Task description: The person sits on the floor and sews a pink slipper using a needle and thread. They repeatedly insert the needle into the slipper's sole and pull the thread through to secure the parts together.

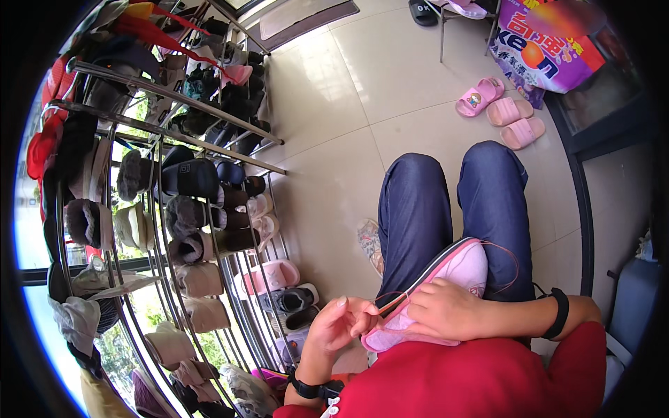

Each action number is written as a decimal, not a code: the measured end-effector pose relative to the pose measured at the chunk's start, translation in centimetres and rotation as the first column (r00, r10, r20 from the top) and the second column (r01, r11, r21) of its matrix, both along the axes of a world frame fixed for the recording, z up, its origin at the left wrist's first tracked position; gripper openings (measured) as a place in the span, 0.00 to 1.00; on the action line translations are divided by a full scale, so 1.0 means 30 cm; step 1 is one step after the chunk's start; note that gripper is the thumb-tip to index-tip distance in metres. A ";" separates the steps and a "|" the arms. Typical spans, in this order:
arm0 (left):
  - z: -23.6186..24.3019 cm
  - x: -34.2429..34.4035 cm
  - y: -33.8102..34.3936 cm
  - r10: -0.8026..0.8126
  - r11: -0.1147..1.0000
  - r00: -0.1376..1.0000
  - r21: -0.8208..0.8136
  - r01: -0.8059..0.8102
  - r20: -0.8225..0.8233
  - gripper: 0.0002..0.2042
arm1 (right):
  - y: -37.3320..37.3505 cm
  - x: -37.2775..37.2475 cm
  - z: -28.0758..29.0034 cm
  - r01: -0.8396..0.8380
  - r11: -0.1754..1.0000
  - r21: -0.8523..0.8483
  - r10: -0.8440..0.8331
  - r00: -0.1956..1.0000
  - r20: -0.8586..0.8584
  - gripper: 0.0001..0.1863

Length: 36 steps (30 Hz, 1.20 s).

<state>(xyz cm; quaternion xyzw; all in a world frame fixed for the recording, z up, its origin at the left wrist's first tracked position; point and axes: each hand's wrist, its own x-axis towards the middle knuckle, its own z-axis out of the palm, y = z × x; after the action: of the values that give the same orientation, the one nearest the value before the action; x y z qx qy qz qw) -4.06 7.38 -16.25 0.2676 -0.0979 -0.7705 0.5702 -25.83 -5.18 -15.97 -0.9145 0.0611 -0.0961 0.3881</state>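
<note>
On the near lap (418, 223), the right hand (440, 308) grasps a pink shoe (468, 268); the left hand (345, 324) curls, hold indeterminate. Sole (433, 266) meets upper (460, 273); trailing thread (518, 262) suggests unfinished work.

Gleamed in polished metal on the left, along the shoe rack (174, 104)! Shone smooth and glossy far off, across the tiled floor (320, 90); flashed shiny plastic far right, on the purple bag (547, 52); looked smooth and plasticky on the pink slippers (523, 132). Near: showed soft-looking, matt cloth on the pink shoe (461, 273), matt denim on the trousers (416, 198), matt cloth on the red top (453, 383)!
</note>
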 end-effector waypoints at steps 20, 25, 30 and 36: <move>-0.053 -0.036 -0.106 0.232 0.973 0.776 -0.122 -0.198 0.586 0.25 | -0.030 -0.027 -0.015 -0.079 0.981 0.177 0.074 0.997 0.035 0.10; -0.005 -0.062 -0.116 0.315 0.948 -0.262 -0.290 0.130 0.912 0.25 | -0.027 -0.031 -0.041 -0.028 0.957 0.288 0.027 1.000 0.010 0.10; 0.016 -0.076 -0.097 0.419 0.908 -0.471 -0.354 0.224 0.777 0.25 | -0.039 -0.025 0.028 0.031 0.995 0.093 -0.031 0.999 -0.007 0.09; 0.003 -0.069 -0.075 0.424 0.904 -0.362 -0.409 0.122 0.830 0.14 | -0.062 0.006 0.027 -0.060 0.987 0.152 0.037 0.988 0.149 0.08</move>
<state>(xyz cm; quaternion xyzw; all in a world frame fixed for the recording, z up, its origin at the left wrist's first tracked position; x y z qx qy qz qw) -6.13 5.12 -16.14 0.6890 -0.6082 -0.1015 0.3808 -25.66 -7.05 -15.15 -0.8730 0.0176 -0.1481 0.4643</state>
